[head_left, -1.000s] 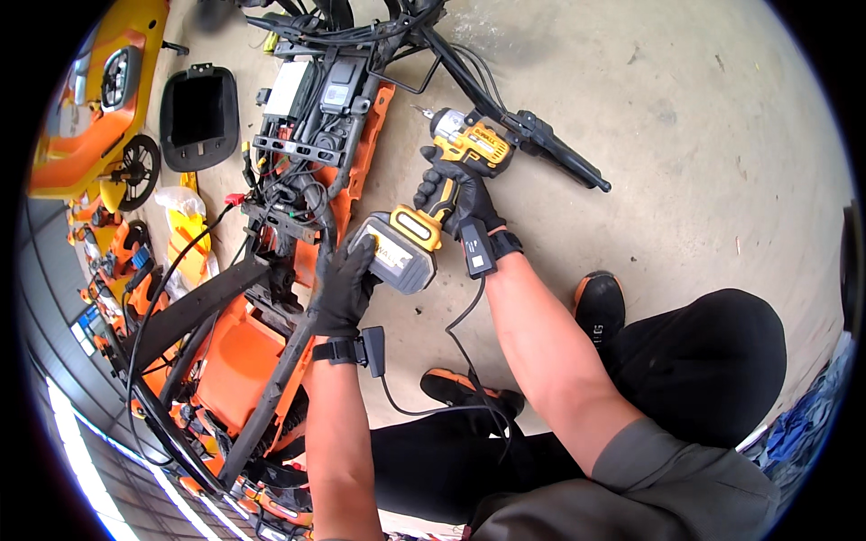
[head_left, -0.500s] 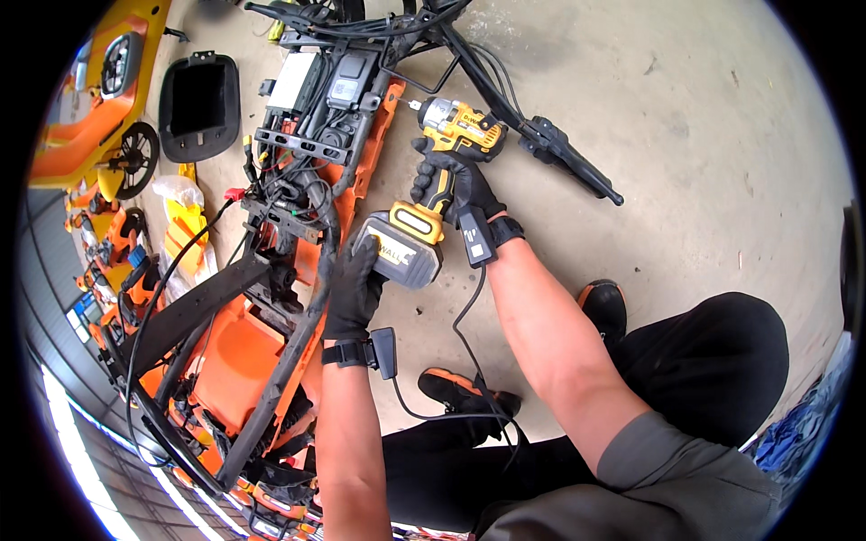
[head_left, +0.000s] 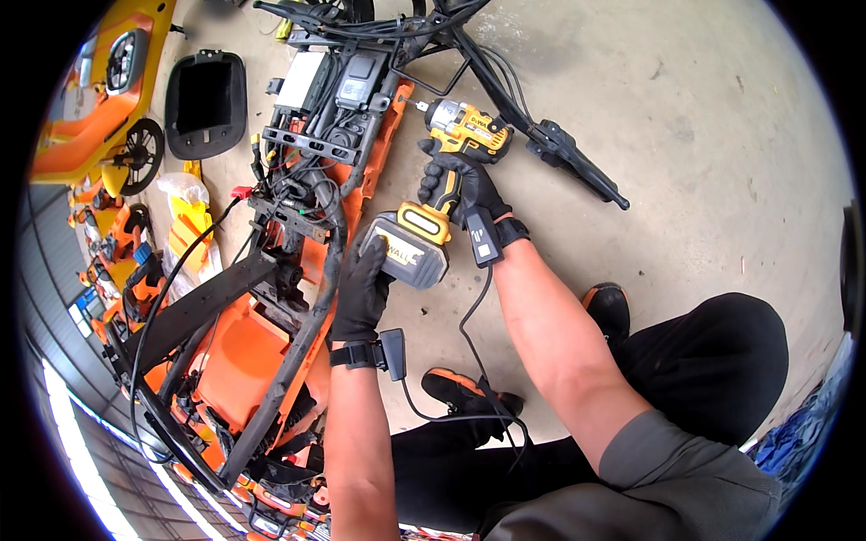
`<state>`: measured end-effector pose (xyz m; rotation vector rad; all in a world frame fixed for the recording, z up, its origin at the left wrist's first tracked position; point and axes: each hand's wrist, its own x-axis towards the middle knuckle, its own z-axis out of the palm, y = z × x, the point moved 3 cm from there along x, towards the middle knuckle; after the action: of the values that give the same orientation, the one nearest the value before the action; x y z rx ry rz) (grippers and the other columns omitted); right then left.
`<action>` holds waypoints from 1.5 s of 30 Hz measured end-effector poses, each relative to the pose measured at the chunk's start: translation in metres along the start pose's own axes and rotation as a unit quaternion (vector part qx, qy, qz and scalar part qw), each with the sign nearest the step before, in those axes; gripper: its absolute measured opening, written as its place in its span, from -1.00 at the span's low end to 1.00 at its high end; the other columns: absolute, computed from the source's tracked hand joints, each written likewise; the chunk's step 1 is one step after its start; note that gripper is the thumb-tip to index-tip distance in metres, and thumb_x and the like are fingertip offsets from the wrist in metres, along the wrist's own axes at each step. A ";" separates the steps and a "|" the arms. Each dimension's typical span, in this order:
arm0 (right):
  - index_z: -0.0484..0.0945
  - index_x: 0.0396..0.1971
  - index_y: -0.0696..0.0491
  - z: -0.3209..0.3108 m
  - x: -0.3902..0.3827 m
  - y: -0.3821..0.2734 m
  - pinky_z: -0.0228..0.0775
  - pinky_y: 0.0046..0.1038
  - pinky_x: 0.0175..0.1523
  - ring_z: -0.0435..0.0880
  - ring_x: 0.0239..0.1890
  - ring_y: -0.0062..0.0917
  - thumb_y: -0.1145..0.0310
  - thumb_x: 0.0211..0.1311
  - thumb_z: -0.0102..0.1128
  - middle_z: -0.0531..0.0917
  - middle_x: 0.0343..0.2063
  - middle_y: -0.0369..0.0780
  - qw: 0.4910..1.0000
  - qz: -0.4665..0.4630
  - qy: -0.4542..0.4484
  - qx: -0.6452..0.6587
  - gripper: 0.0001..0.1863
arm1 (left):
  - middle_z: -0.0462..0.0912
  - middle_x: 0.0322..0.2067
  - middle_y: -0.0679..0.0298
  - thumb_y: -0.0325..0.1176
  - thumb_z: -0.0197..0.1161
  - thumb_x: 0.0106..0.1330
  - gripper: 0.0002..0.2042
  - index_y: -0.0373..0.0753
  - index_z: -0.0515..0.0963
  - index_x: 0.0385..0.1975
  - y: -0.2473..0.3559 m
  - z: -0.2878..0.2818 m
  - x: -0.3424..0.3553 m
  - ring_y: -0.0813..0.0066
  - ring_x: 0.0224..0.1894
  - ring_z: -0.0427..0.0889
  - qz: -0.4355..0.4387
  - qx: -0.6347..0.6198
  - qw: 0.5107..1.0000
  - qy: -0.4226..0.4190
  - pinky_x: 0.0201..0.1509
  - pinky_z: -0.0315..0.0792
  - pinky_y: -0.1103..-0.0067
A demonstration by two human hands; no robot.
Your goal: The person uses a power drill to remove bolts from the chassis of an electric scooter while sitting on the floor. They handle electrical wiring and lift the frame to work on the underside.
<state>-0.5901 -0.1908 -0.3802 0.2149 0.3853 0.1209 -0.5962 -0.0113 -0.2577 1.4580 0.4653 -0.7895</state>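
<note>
While the right hand [head_left: 463, 183] is curled firmly round the yellow power driver [head_left: 471, 129], the left hand [head_left: 363, 293] lies against its battery [head_left: 413, 256]; how far it closes underneath, I can't tell. Ahead of both hands, the bit [head_left: 421, 105] sits near the orange panel [head_left: 389, 135], contact unclear. I'd call this steadying the tool; moving it calls for both hands together, aim straight

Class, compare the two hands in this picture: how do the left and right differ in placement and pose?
The right hand is curled around the handle of the yellow-and-black power tool; the left hand lies against its base. The right hand appears higher in the picture, the left hand lower and nearer the orange-and-black frame. Both are black-gloved and touch the same tool.
</note>
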 end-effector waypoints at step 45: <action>0.42 -0.05 0.15 0.031 -0.012 -0.006 0.46 -0.47 -0.31 0.51 -0.50 -0.62 0.41 0.25 0.13 0.51 -0.52 -0.35 0.996 -0.011 0.052 0.066 -0.71 | 0.52 -0.25 0.33 -0.25 0.13 0.41 -0.71 -0.35 0.47 -0.05 0.052 0.053 -0.037 0.66 -0.25 0.52 0.073 0.158 0.977 0.121 -0.17 0.50 0.63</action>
<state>-0.5886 -0.2037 -0.3495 0.3351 0.4987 0.0858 -0.5930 -0.0600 -0.1901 1.8765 0.4234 -0.5882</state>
